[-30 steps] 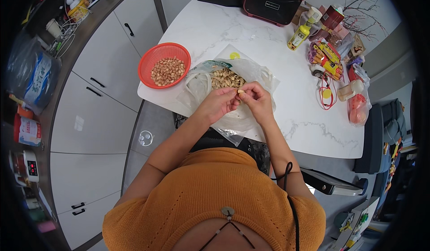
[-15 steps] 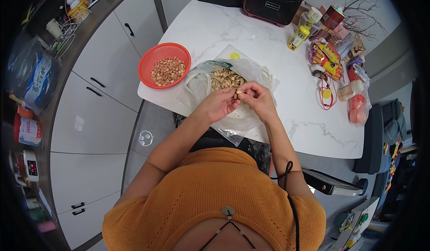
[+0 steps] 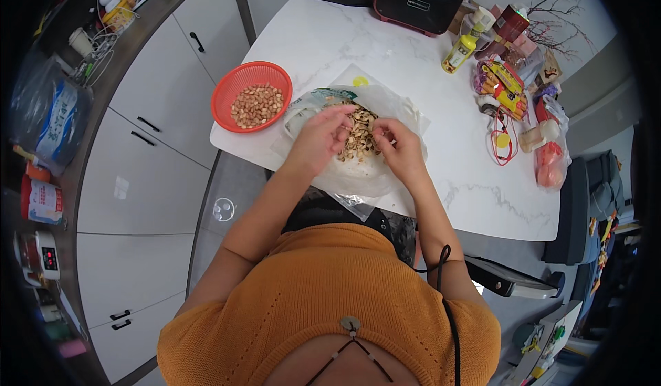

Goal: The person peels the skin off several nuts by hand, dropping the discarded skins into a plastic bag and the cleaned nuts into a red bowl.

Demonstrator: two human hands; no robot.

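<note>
My left hand (image 3: 321,140) hovers over the left side of a crumpled, translucent plastic bag (image 3: 365,185), its fingers stretched out and loosely apart, with nothing visible in them. Over the bag's right side is my right hand (image 3: 401,153). Its fingers are curled and thumb and forefinger are close together; whether something small sits between them is too small to make out. Between the hands lies a heap of peanuts in shells and broken shells (image 3: 361,138) on the bag. To the left, a red plastic basket (image 3: 222,108) holds shelled peanuts (image 3: 257,106).
All this rests on a white marbled table (image 3: 482,203). At its far side stand a black-and-red appliance (image 3: 421,4) and a yellow bottle (image 3: 459,53). Snack packs (image 3: 501,86), a red cord (image 3: 497,153) and a bag (image 3: 551,165) lie at right. White cabinets (image 3: 148,172) line the left.
My hands were together over the heap, fingers meeting at a small piece. Now they are apart: the left has moved left and up, the right slightly right, baring more of the shells.
</note>
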